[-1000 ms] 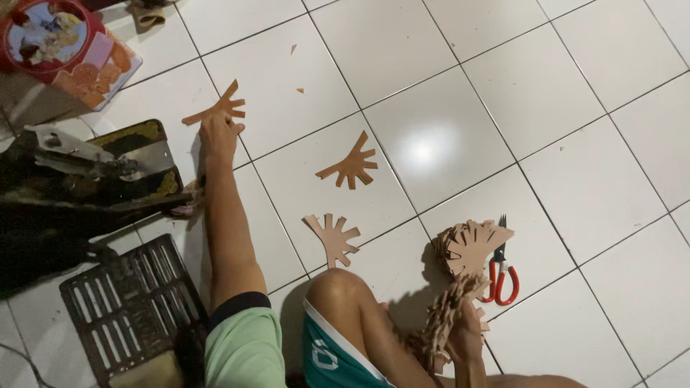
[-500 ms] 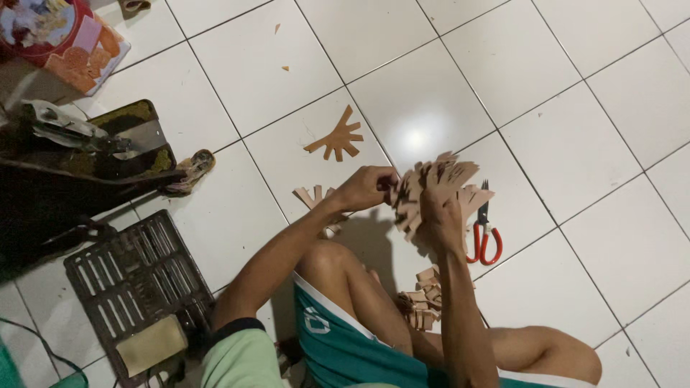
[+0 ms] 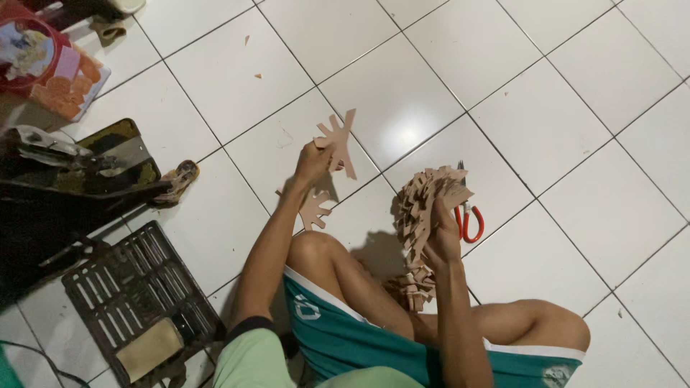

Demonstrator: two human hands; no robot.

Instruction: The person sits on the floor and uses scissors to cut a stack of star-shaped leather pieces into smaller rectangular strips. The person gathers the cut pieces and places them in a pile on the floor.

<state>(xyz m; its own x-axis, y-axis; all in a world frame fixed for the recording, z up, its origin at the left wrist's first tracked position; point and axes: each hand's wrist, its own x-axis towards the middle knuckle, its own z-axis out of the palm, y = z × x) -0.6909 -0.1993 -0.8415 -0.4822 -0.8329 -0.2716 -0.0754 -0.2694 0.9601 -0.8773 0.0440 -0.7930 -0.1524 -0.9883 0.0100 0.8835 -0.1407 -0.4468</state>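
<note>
Left hand point(image 3: 313, 162) gripping one cutout point(image 3: 339, 141); right hand point(image 3: 441, 241) clasping perhaps dozens, stacked point(image 3: 424, 205).

Tan cutouts point(image 3: 430, 208), red-handled scissors point(image 3: 471, 220), white tiled floor point(image 3: 575, 129)

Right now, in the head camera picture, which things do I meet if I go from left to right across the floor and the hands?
Black metal grate → sandal → left hand holding a single brown cutout → right hand holding a stack of cutouts → red-handled scissors.
</note>
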